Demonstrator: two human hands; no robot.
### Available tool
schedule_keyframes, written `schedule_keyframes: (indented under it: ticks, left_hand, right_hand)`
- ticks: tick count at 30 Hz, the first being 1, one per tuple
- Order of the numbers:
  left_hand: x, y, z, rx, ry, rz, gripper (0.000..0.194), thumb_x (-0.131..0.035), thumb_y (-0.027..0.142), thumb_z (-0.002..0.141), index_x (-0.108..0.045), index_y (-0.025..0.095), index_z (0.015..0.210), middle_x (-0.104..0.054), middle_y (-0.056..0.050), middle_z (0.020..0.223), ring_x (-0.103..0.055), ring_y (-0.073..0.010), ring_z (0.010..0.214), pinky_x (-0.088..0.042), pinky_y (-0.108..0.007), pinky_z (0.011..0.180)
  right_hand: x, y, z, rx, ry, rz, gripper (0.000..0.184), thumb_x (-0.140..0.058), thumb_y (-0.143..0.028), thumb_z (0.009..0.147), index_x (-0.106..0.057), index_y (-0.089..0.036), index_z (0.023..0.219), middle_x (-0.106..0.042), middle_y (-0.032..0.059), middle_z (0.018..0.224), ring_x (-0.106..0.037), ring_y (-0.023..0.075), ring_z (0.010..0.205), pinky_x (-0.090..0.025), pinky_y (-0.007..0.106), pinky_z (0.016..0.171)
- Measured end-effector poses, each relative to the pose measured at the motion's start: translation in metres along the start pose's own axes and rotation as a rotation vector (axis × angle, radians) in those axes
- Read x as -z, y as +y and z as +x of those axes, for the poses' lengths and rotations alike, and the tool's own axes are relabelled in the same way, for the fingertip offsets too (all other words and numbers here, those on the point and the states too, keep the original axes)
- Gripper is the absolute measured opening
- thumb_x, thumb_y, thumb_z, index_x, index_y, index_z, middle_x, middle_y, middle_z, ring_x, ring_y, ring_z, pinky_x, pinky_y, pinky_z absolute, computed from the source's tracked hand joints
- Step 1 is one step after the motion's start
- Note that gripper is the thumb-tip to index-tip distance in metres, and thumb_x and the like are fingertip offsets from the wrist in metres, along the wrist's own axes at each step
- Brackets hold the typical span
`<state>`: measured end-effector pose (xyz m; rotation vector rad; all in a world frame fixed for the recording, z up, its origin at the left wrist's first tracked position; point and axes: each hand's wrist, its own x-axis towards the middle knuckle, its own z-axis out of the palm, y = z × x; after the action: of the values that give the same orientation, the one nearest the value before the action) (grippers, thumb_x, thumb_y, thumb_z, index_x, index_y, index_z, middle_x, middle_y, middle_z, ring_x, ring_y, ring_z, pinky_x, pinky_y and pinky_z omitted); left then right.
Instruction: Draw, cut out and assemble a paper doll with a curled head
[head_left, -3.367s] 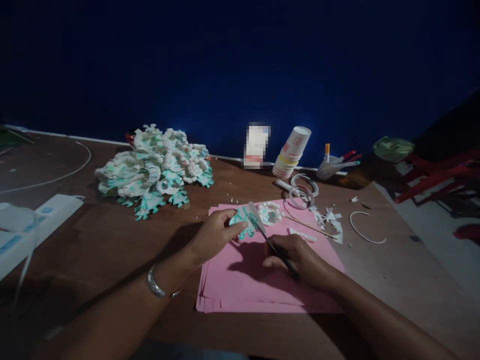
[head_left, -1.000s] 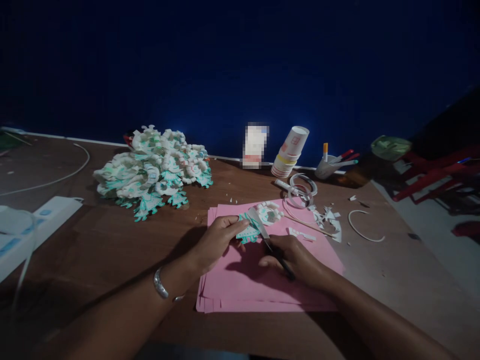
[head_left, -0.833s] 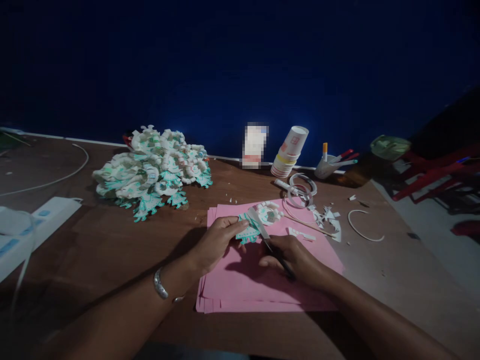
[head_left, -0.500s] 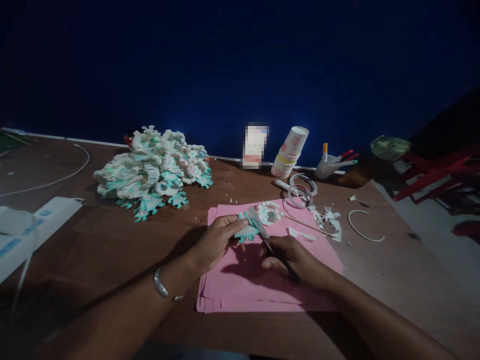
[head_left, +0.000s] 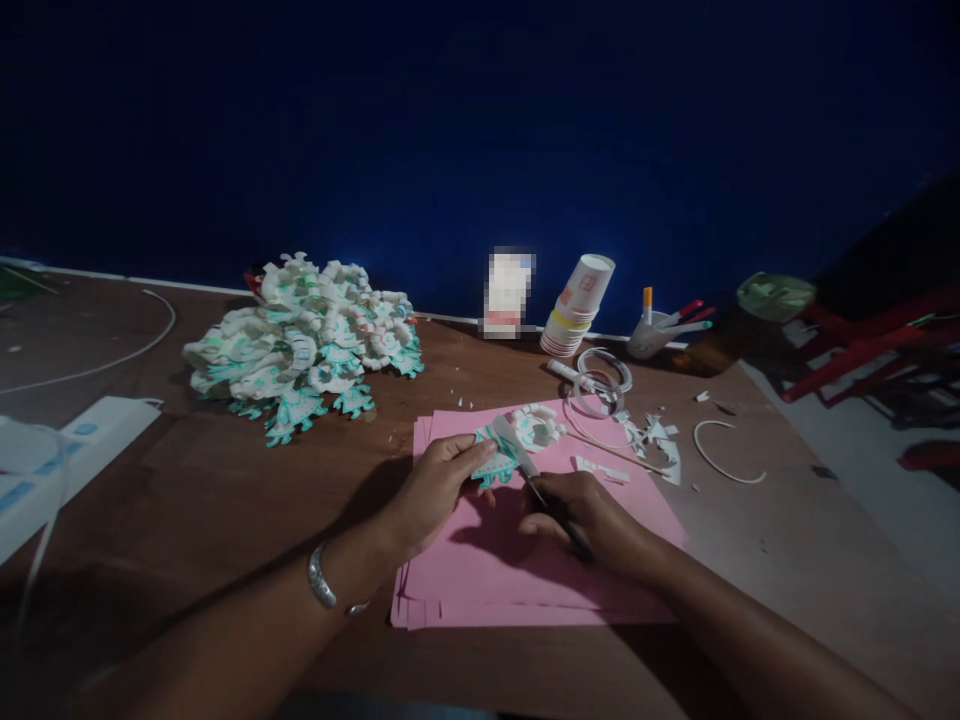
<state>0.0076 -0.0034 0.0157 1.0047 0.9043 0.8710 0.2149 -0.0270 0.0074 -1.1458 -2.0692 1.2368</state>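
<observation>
A silver bangle circles the left wrist near the lower edge of the view. Beyond it, a stack of pink paper lies on the brown table, its sheets slightly out of line along the near and left edges. Above this stack, the left hand pinches a white paper cutout with green drawn lines between thumb and fingers. The right hand is curled around the dark handles of a pair of scissors, whose silver blades point up and left across the cutout's right side; whether the 2 blades are parted cannot be told.

To the left, a white power strip lies at an angle. Just past the scissors' tip, a curled white piece rests on the pink paper's far part. To its right are white scraps and, farther right, a curved pale strip. Behind the scraps lie clear rings.

Farther back on the left stands a large heap of white and green cutouts. Toward the back edge, a stack of paper cups leans to the right, near a small cup of pens. A dark blue wall fills the background.
</observation>
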Motion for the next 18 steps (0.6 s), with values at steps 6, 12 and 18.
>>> schedule_keyframes:
  ticks: [6, 12, 18]
  left_hand:
    - [0.0016, -0.0003, 0.0003, -0.014, 0.000, 0.015, 0.032, -0.066, 0.043, 0.085, -0.063, 0.014, 0.073, -0.055, 0.001, 0.065, -0.050, -0.0086, 0.056, -0.039, -0.022, 0.054]
    - [0.0009, -0.0012, 0.0013, -0.015, -0.012, -0.060, 0.031, -0.067, 0.042, 0.085, -0.065, 0.013, 0.077, -0.058, -0.002, 0.070, -0.053, -0.0109, 0.061, -0.044, -0.024, 0.058]
    - [-0.0035, -0.0041, -0.0003, 0.045, -0.008, -0.059, 0.034, -0.069, 0.046, 0.082, -0.061, 0.014, 0.073, -0.057, 0.000, 0.067, -0.052, -0.0083, 0.054, -0.039, -0.021, 0.050]
  right_hand:
    - [0.0018, -0.0012, -0.0001, 0.016, 0.001, -0.061, 0.058, -0.058, -0.070, 0.085, -0.049, -0.015, 0.068, -0.041, -0.0047, 0.061, -0.033, 0.0091, 0.058, -0.027, 0.021, 0.052]
    - [-0.0001, 0.0008, 0.0019, 0.015, 0.040, -0.091, 0.058, -0.058, -0.070, 0.084, -0.046, -0.016, 0.067, -0.039, -0.0050, 0.061, -0.031, 0.0094, 0.059, -0.027, 0.022, 0.053]
    - [-0.0004, 0.0063, 0.0024, 0.026, 0.041, -0.105, 0.056, -0.060, -0.067, 0.086, -0.047, -0.016, 0.066, -0.037, -0.0057, 0.059, -0.030, 0.0092, 0.057, -0.027, 0.022, 0.052]
